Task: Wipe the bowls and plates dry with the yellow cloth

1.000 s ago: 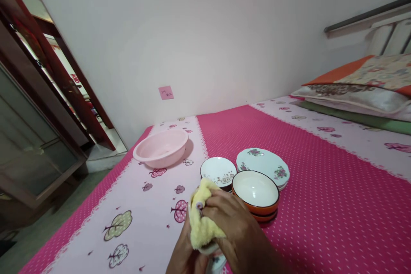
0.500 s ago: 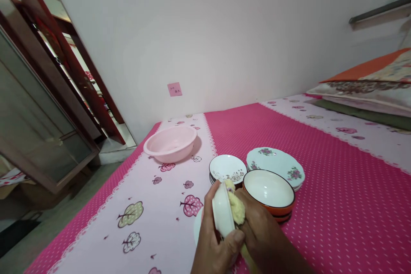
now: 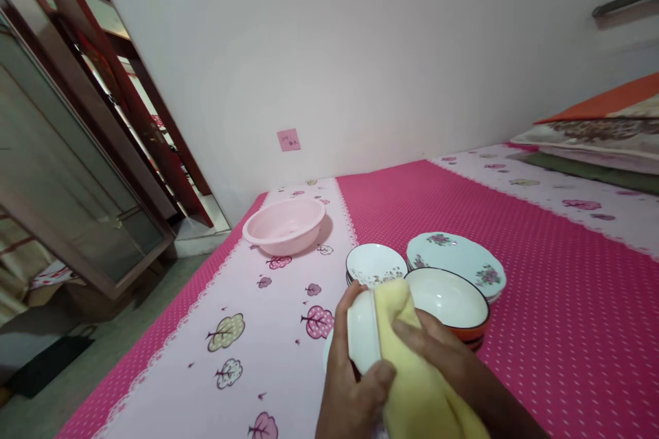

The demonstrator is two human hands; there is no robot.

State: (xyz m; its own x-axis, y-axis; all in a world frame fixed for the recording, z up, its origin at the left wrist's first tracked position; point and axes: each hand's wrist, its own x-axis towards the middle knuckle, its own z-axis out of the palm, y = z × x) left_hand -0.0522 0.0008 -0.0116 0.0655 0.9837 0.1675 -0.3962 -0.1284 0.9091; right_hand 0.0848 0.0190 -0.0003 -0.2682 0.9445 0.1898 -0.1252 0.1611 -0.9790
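My left hand (image 3: 346,370) is wrapped round a small white bowl (image 3: 362,330), tipped on its side with its mouth facing right. My right hand (image 3: 437,346) grips a yellow cloth (image 3: 412,384) and presses it against the bowl's open side, so the inside is hidden. Just beyond my hands sits a stack of small dark-rimmed plates (image 3: 375,262). Orange bowls with white insides (image 3: 447,296) are stacked to the right, partly behind my right hand. Behind them lie pale flowered plates (image 3: 458,257). The edge of another pale dish (image 3: 327,351) shows beside my left hand.
A pink plastic basin (image 3: 284,228) rests toward the far left on the pink-and-white patterned bedspread (image 3: 278,315). Folded bedding (image 3: 597,137) is piled at the far right. A white wall (image 3: 329,48) with a pink note (image 3: 289,140) stands behind, and a glass-paned door (image 3: 77,171) at left.
The yellow cloth has spread from a bunched wad inside the bowl to a larger piece hanging over its mouth. The view has shifted slightly left.
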